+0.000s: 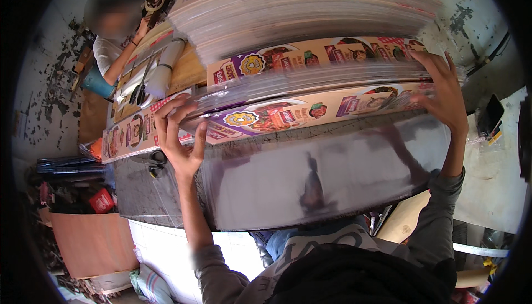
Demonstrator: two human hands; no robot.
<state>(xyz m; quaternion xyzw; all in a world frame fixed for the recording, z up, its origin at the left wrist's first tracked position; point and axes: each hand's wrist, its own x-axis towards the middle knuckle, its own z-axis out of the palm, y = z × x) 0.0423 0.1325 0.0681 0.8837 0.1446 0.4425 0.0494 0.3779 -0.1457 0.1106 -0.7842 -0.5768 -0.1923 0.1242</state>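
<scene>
My left hand [180,135] grips the left end of a thick bundle of long printed panels [327,111], its thumb in front and its fingers over the top. At the bundle's right end, my right hand [444,91] holds it the same way. The panels look glossy, as if wrapped in clear plastic, with food pictures on a tan ground. The bundle is tilted, its front face toward me. Before it on the dark table lies a shiny clear plastic sheet [260,187]. Another printed strip [130,132] extends out left of my left hand.
A tall stack of similar panels [310,19] stands behind. Scissors [157,165] lie left of my forearm, with a second pair [143,85] by white plastic [166,66]. At the far left a person [111,55] works near a tape dispenser [154,4]. A phone-like black object [490,117] is at right.
</scene>
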